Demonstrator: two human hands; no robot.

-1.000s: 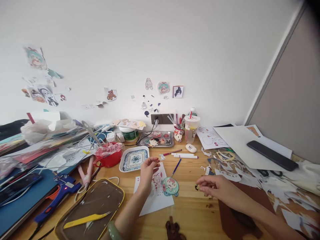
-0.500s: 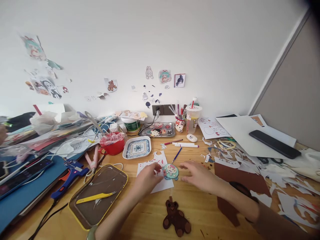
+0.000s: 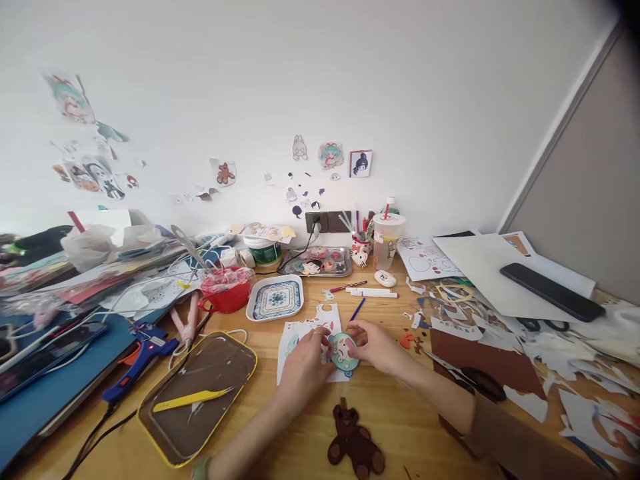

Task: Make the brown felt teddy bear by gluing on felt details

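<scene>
Both forearms reach forward over the desk (image 3: 400, 413) and meet at a round teal cutout (image 3: 343, 351), which lies on a white sheet (image 3: 305, 331) near the desk's middle. The left hand (image 3: 303, 363) rests palm down, its fingertips pinching the cutout's left edge. The right hand (image 3: 376, 345) comes in from the right, fingers curled, gripping the cutout's right edge. A brown bear (image 3: 355, 448) lies just nearer the person.
</scene>
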